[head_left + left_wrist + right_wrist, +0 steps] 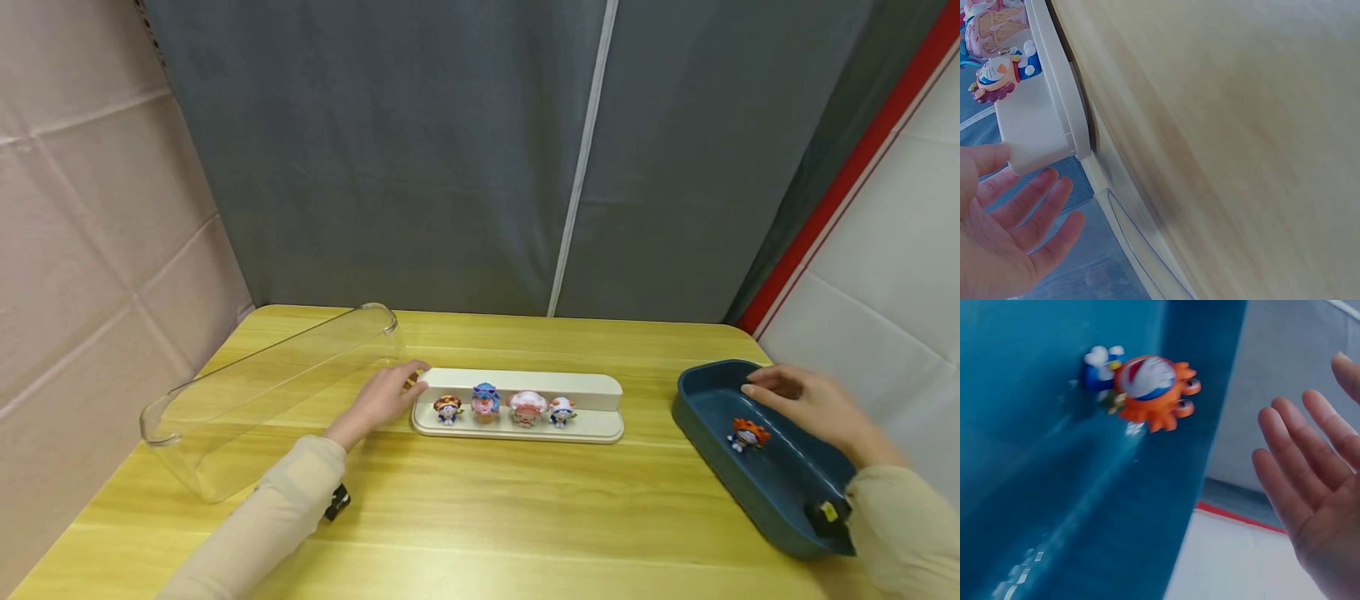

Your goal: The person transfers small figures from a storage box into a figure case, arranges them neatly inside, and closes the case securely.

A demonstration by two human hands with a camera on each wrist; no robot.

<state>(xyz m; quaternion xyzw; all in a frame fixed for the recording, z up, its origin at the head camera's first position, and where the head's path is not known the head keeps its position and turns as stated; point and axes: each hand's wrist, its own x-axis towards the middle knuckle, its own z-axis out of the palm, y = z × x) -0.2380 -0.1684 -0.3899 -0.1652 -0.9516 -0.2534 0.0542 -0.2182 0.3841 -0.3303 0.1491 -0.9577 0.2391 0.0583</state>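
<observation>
My left hand (pixel 381 402) is at the left end of a cream stepped display stand (pixel 540 381), fingers loosely spread and thumb right at its edge in the left wrist view. Several small figurines stand in a row on its lower step, among them one with a brown-and-red hat (pixel 447 409), one with a blue top (pixel 486 402) and one with a wide pink-white cap (pixel 527 408). Over a dark blue tray (pixel 712 467) hovers my right hand (pixel 821 408), holding nothing, its fingers extended in the right wrist view. An orange crab-hatted figurine (pixel 747 435) lies inside the tray, below that hand.
A long transparent cover (pixel 277 383) lies slanted on the left of the wooden table (pixel 465 517). Grey curtain (pixel 375 167) hangs behind the table's far edge. Pale panels rise on both sides, the right one edged in red.
</observation>
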